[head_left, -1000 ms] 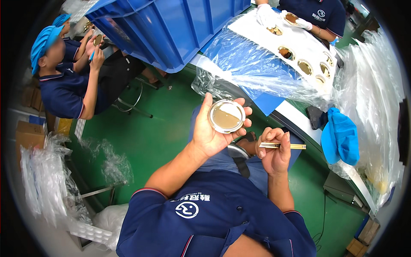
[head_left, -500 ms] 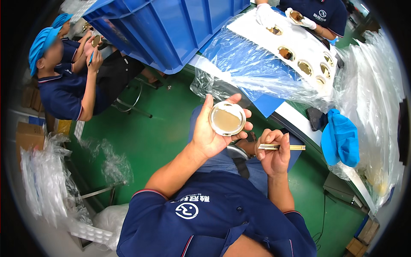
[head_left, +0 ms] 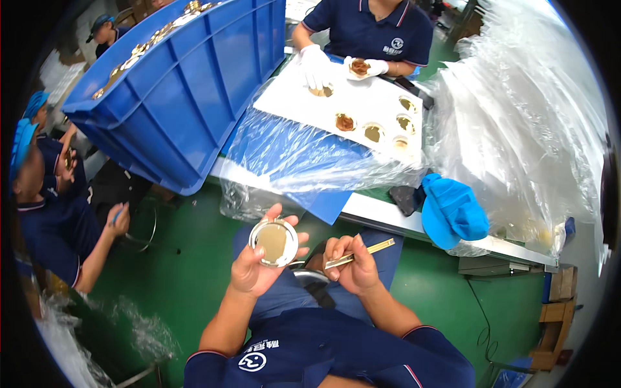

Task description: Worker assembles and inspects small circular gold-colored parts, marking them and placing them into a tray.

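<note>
My left hand [head_left: 253, 270] holds a round, shiny gold-coloured metal piece [head_left: 274, 242] by its silvery raised rim, thumb on the near edge and fingers behind. Its flat face is turned up toward me. To the right, my right hand [head_left: 352, 268] pinches a slim gold-coloured utility knife [head_left: 378, 247] between thumb and fingers, one end pointing left toward the round piece. The knife and the piece are apart. Both hands are over my lap, short of the table edge.
A tall blue bin [head_left: 194, 97] heaped with shiny round pieces stands at the far left. Across the table, a gloved person handles similar pieces on a white sheet [head_left: 291, 97]. Clear plastic film [head_left: 284, 152], a dark object [head_left: 404, 199] and a blue cap [head_left: 453, 213] lie nearby.
The whole view has shifted, bringing the bin's contents and the person across the table further into sight. The round piece has turned a little in my left hand; the knife now tilts up to the right.
</note>
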Demonstrator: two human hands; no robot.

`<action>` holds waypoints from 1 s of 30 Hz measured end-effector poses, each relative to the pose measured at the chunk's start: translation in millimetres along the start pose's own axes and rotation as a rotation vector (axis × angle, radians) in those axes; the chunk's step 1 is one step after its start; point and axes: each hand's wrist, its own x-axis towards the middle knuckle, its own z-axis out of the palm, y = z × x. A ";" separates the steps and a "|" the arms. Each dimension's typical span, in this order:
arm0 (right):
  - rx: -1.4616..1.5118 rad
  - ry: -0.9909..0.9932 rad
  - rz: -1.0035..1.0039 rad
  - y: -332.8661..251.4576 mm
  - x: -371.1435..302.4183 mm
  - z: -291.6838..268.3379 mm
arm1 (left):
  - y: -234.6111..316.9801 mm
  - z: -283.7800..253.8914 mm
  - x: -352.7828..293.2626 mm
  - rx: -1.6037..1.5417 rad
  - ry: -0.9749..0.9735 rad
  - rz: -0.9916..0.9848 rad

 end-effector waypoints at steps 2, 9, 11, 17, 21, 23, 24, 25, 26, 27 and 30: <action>0.019 0.009 0.019 0.5 1.3 1.3 | 5.6 -0.1 1.0 0.032 -0.015 -0.005; 0.009 0.045 0.037 5.9 3.5 1.8 | 2.6 -19.7 5.6 -0.147 -0.157 -0.014; 0.014 0.052 0.053 6.5 4.9 2.1 | 3.2 -19.5 3.9 -0.129 -0.152 0.013; -0.002 0.080 0.036 6.1 9.8 4.9 | 2.6 -21.5 6.9 -0.172 -0.176 0.009; -0.029 0.064 -0.008 3.5 8.9 4.8 | -4.4 -30.0 14.6 -0.154 0.059 -0.111; -0.057 0.068 -0.010 2.7 11.7 6.4 | -6.9 -30.8 15.0 -0.157 0.151 -0.149; -0.035 0.065 0.000 4.4 11.4 6.3 | -7.2 -33.0 12.4 -0.159 0.178 -0.148; -0.034 0.076 0.007 5.1 11.9 5.4 | -8.6 -34.3 13.4 -0.145 0.221 -0.151; -0.036 0.086 0.010 5.6 12.4 4.8 | -10.1 -34.5 13.3 -0.131 0.260 -0.153; -0.031 0.090 0.015 6.5 13.2 4.9 | -9.9 -31.3 12.9 -0.118 0.341 -0.163; -0.032 0.096 0.000 10.3 13.3 5.8 | -11.0 -28.2 13.3 -0.059 0.433 -0.172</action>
